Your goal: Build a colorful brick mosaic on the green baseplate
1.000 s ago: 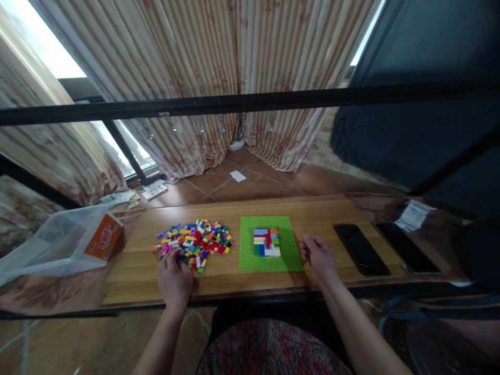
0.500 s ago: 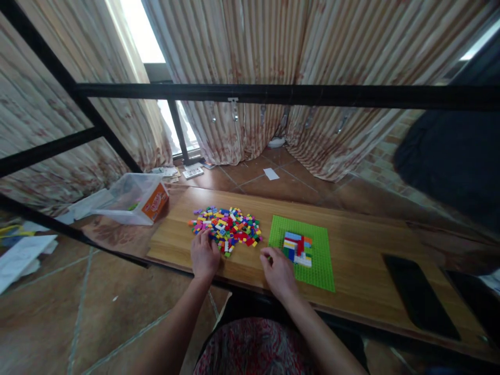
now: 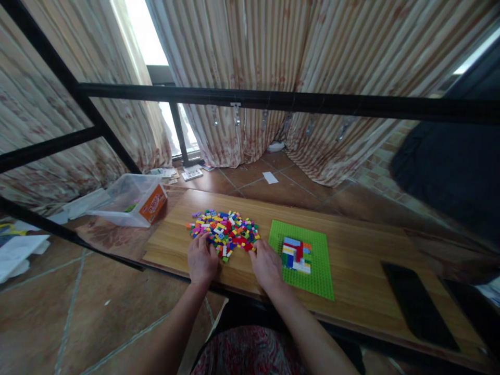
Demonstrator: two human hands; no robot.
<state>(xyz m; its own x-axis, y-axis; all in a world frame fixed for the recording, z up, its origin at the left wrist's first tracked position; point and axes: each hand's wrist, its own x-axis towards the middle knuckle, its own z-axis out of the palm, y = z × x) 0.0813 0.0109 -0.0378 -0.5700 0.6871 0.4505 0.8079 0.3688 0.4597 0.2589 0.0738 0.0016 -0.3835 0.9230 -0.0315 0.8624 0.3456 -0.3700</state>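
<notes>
A loose pile of small coloured toy bricks [image 3: 226, 232] lies on the wooden tabletop. At its front left edge is my left hand [image 3: 202, 259], fingers apart and reaching down among the bricks. My right hand [image 3: 266, 266] sits at the pile's right edge, its fingers extended toward the nearest bricks; nothing shows in it. Just right of that hand lies a green studded baseplate [image 3: 320, 260]. On the baseplate stands a flat cluster of joined bricks [image 3: 297, 254] in white, red, blue, yellow, orange and light blue.
A clear plastic box [image 3: 128, 203] with an orange label stands left of the board. A dark flat phone-like slab [image 3: 417, 304] lies at the right of the tabletop [image 3: 359, 271]. A black metal rail [image 3: 250, 98] crosses ahead, with curtains behind it.
My right hand has moved left, from beside the baseplate to the pile's right edge, and its curled fingers have extended. My left hand stays at the pile. The view has shifted slightly.
</notes>
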